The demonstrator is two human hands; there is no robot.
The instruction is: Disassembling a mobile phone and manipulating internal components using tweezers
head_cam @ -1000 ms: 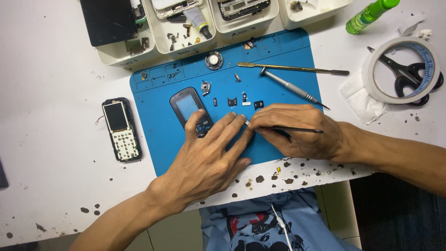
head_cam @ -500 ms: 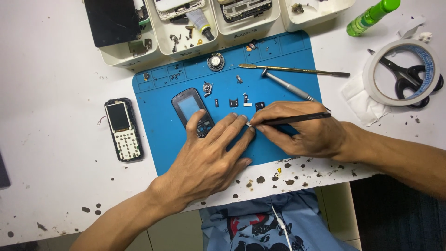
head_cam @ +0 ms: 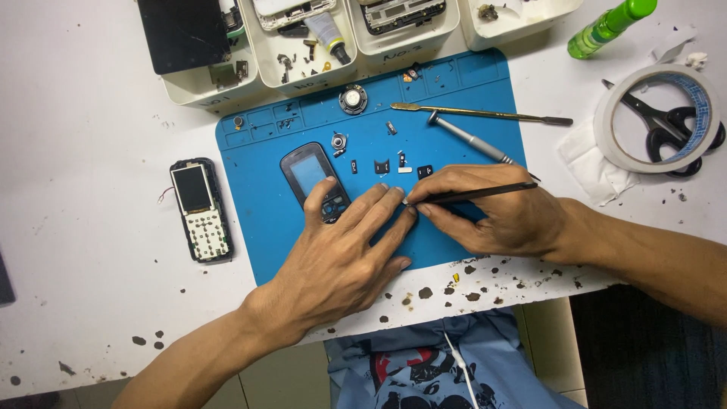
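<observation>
- Left hand [head_cam: 344,254] lies flat, palm down, on the blue work mat [head_cam: 257,227]; fingers spread and extended, closed on nothing. Index finger rests on the lower keypad end of the dark phone front cover [head_cam: 314,180], pinning it to the mat.
- Phone front cover lies face up on the mat's left-centre, screen window toward the far edge, slightly tilted.
- Right hand [head_cam: 500,216] pinches black tweezers [head_cam: 473,194] between thumb and fingers, a narrow pen-like grip. Tweezers lie nearly level, tip pointing left.
- Tweezer tip meets the left hand's middle and ring fingertips, just right of the phone cover. Whatever sits at the tip is too small to make out.
- Small loose parts [head_cam: 382,165] lie on the mat just beyond both hands: a round metal piece, several black bits, one pale bit.
- Round speaker-like disc [head_cam: 353,99] sits near the mat's far edge.
- Metal spudger [head_cam: 481,114] and a grey screwdriver [head_cam: 469,141] lie on the mat's far right, untouched, close together.
- Phone circuit board [head_cam: 199,208] with small screen and keypad contacts lies on the white table [head_cam: 91,265], left of the mat, apart from it.
- White parts trays [head_cam: 318,45] line the far edge, holding phone pieces.
- Tape roll [head_cam: 657,117] ringing black scissors [head_cam: 674,125] sits far right; green bottle [head_cam: 609,26] beyond it.
- Table surface shows dark chipped spots along the near edge.
</observation>
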